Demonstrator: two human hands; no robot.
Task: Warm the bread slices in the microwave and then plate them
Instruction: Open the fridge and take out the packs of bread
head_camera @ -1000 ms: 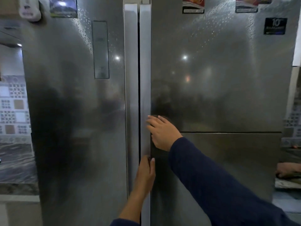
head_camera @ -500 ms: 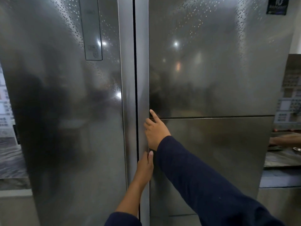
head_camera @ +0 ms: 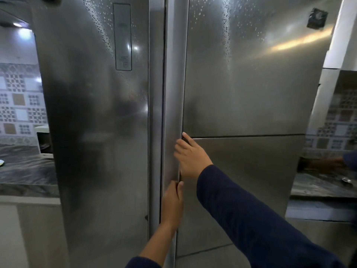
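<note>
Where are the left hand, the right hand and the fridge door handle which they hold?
Left hand (head_camera: pixel 172 203): head view, on the back of the hand.
Right hand (head_camera: pixel 191 159): head view, on the back of the hand.
Door handle (head_camera: pixel 174 84): head view, on the bare upper stretch of the vertical bar.

Fridge (head_camera: pixel 251 93): top and bottom cut off | left hand (head_camera: pixel 172 204), right hand (head_camera: pixel 191 159): fingertips partly hidden behind door handle (head_camera: pixel 174 84) | corner sticker (head_camera: pixel 317 18): blurred, unreadable | panel (head_camera: pixel 122 36) print: too small | another person's hand (head_camera: pixel 326 163): blurred, cropped at right edge

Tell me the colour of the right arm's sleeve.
The sleeve is plain dark navy blue. The head view, the only one, shows it.
</note>
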